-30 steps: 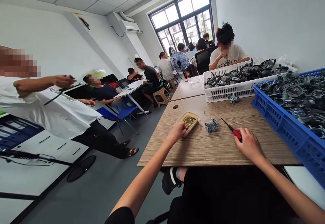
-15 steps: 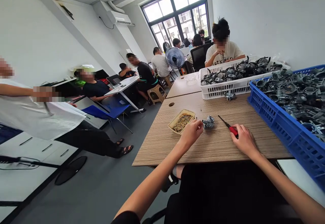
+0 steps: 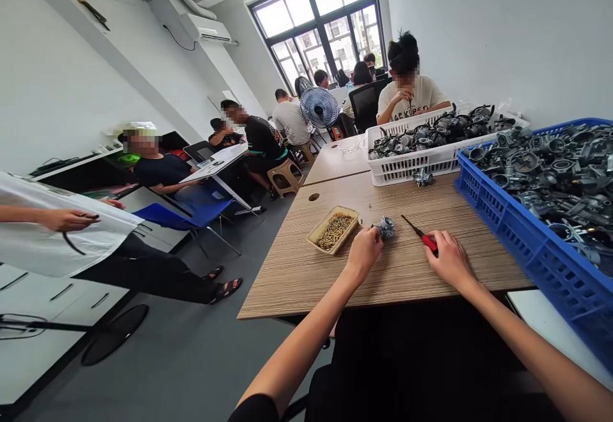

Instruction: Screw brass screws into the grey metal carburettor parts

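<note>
My left hand point(image 3: 364, 253) is closed at the near left side of a small grey metal carburetor-like part point(image 3: 387, 227) on the wood-grain table point(image 3: 297, 275). Its fingertips meet the part; whether they also pinch something small is hidden. Just left of that hand is a cream tray point(image 3: 312, 238) full of brass-coloured small pieces. My right hand point(image 3: 447, 255) has its fingers on the red handle of a screwdriver point(image 3: 427, 241), which lies on the table with its dark shaft pointing away and left. A tiny piece point(image 3: 370, 205) lies beyond the metal part.
A white basket point(image 3: 390, 172) of dark metal parts stands at the table's far side, with one loose part point(image 3: 423, 178) before it. A blue crate point(image 3: 507, 208) heaped with similar parts fills the right. Someone sits across the table; a person stands at the left.
My left hand has come off the tray's edge side and closed in on the metal part. The view has turned slightly right. My right hand remains at the screwdriver.
</note>
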`<state>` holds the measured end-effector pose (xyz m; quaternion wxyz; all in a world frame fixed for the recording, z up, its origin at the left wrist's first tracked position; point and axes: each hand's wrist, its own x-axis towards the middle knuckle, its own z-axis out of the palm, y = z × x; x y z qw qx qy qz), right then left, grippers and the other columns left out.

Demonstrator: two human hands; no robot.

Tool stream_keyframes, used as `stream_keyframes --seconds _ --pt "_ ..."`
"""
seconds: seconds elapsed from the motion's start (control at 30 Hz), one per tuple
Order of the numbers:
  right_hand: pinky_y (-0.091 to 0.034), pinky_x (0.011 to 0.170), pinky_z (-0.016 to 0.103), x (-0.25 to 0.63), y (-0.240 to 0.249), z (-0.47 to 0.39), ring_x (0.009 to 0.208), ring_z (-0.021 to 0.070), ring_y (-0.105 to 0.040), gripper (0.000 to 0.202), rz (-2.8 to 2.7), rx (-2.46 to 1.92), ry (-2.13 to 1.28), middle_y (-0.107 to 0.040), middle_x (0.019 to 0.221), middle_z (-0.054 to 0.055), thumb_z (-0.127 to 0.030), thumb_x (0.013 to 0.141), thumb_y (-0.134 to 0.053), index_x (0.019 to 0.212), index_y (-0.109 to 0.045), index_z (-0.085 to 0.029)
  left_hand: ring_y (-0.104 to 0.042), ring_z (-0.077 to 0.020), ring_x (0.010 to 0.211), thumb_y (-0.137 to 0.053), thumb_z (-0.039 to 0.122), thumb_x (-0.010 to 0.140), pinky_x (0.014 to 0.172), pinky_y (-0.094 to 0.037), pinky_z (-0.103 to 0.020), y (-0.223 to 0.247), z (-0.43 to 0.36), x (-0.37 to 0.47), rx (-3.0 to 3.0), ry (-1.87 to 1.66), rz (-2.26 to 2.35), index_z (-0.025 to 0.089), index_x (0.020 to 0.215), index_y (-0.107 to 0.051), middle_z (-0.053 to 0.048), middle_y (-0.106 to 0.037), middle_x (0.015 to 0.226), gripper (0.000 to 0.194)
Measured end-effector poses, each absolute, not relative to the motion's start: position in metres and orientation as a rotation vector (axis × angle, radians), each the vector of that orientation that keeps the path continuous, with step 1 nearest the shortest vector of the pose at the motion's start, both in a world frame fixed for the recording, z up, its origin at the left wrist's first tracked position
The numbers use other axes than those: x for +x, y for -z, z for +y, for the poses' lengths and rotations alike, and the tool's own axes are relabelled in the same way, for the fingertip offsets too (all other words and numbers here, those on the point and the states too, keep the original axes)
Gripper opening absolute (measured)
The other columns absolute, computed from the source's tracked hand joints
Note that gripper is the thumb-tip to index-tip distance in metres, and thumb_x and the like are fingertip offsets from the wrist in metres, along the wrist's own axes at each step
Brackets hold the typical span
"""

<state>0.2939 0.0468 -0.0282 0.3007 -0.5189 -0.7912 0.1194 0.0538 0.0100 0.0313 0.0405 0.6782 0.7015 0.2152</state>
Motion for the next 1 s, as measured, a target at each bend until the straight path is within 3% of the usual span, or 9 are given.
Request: stream_keyframes --seconds 0.67,0.8,1.0 --pt "-0.046 0.087 0.036 0.294 0.022 0.044 0.101 0.027 -0.064 0.018 -2.108 -1.387 -0.344 -0.067 0.109 0.01 -0.025 0.095 -0.054 0.111 -0.059 -0.021 -0.063 -0.019 0.089 -0.055 0.019 0.1 0.079 -0.049 -0.029 -0.005 0.018 0.056 2.372 -0.666 2.03 0.021 0.093 -0.066 -0.005 -0.067 0.093 0.013" --pt "-0.046 0.086 0.037 0.294 0.022 0.044 0.101 0.0273 -0.064 0.019 -2.106 -1.377 -0.344 -0.067 0.109 0.01 -0.025 0.095 -0.054 0.112 -0.059 -0.022 -0.061 -0.0228 0.093 -0.058 0.021 0.1 0.085 -0.05 -0.035 -0.006 0.022 0.057 2.46 -0.667 2.003 0.022 0.094 -0.067 -0.007 -0.067 0.094 0.011" --pt "-0.046 0.085 0.037 0.293 0.021 0.043 0.099 0.0276 -0.064 0.018 -2.109 -1.389 -0.339 -0.067 0.108 0.01 -0.025 0.095 -0.053 0.111 -0.059 -0.021 -0.056 -0.0285 0.118 -0.068 0.025 0.094 0.104 -0.046 -0.049 -0.009 0.02 0.054 2.459 -0.833 2.02 0.025 0.098 -0.069 -0.009 -0.064 0.124 0.004"
